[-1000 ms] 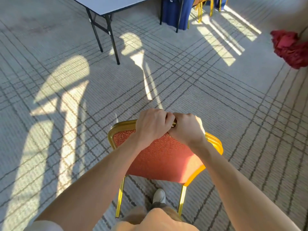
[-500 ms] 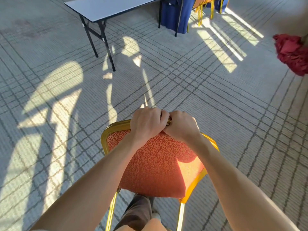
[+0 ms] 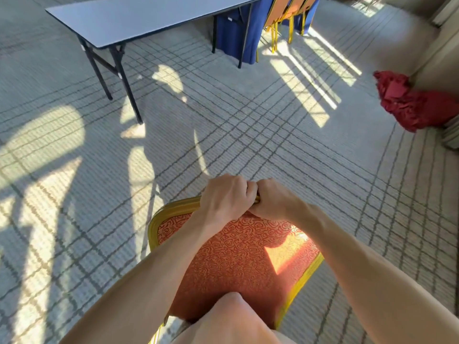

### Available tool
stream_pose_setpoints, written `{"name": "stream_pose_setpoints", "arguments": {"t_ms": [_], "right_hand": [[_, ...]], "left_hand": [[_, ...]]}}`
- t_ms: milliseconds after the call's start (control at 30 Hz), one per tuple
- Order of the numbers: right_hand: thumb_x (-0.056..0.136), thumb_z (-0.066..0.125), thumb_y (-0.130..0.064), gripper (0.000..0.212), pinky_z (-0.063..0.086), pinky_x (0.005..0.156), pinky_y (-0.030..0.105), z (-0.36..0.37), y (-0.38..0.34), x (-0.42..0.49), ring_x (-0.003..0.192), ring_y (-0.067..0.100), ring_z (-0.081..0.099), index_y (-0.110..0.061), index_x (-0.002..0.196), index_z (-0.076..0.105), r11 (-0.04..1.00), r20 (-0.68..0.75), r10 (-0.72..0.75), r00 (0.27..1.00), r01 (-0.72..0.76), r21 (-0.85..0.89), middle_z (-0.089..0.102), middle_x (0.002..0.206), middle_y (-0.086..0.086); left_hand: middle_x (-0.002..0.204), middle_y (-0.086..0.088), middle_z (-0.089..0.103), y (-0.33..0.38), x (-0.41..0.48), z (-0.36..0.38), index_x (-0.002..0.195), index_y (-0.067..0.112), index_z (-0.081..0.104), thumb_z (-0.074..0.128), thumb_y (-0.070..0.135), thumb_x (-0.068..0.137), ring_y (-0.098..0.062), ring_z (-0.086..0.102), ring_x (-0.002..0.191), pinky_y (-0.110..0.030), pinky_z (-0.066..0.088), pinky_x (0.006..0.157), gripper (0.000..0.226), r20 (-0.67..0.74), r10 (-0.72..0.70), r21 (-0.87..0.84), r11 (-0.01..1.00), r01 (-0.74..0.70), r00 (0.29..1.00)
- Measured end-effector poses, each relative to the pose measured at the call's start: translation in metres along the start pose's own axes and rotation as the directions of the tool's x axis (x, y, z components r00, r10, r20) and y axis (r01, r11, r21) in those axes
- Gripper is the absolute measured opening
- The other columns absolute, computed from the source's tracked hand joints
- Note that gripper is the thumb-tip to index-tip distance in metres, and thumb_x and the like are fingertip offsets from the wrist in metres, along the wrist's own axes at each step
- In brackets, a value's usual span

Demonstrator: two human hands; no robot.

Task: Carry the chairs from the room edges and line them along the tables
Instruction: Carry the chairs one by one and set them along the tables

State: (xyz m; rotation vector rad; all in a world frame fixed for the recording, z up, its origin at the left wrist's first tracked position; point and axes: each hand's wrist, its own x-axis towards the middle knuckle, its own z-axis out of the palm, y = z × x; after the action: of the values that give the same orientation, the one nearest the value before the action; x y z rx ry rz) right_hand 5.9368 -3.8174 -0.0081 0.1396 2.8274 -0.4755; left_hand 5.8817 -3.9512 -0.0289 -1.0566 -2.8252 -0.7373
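The person is walking the chair toward the long grey surface. Over the last second that surface is filling more of the view at 11 o'clock: its whole top and near legs are now showing, where only one end was showing before. The chair is sitting at 6 o'clock, close against the body, with its gold-framed back leading.

The left hand and the right hand are both clenching the top rail of the backrest, knuckles touching at the middle of the rail. That grasp is staying as it was a second ago. A knee is rising at 6 o'clock in front of the backrest, where a shoe was showing earlier, so a stride is under way.

Open carpet is lying between chair and surface, which are well apart. At 1 o'clock more gold-legged chairs are standing by a blue cloth, and a red cloth is lying at 3 o'clock. By my reckoning the carry is going well, and setting this chair down along the surface is not yet beginning.
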Motion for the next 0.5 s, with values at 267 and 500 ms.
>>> {"name": "stream_pose_setpoints", "arguments": {"t_ms": [267,500], "right_hand": [[0.082,0.057,-0.049,0.029,0.041,0.047,0.025,-0.062,0.026,0.048,0.055,0.017,0.055,-0.024,0.070,0.050,0.974,-0.134,-0.001,0.991,-0.029,-0.223,0.054,0.059,-0.005],[0.085,0.052,-0.046,0.026,0.036,0.061,0.031,-0.026,0.083,0.099,0.077,0.025,0.063,-0.022,0.084,0.059,0.967,-0.063,0.032,0.998,-0.047,-0.249,0.066,0.077,-0.001]], "left_hand": [[0.043,0.002,0.051,0.001,0.089,-0.011,0.051,0.013,0.051,0.040,0.035,0.096,-0.011,0.046,0.036,-0.024,0.035,0.037,0.051,-0.045,0.062,-0.093,0.993,-0.066,0.997],[0.063,-0.003,0.060,-0.015,0.139,0.055,0.061,0.014,0.050,0.016,0.039,0.087,-0.022,0.050,0.056,-0.030,0.028,0.053,0.050,0.182,0.109,0.050,0.992,-0.120,0.977]]}}
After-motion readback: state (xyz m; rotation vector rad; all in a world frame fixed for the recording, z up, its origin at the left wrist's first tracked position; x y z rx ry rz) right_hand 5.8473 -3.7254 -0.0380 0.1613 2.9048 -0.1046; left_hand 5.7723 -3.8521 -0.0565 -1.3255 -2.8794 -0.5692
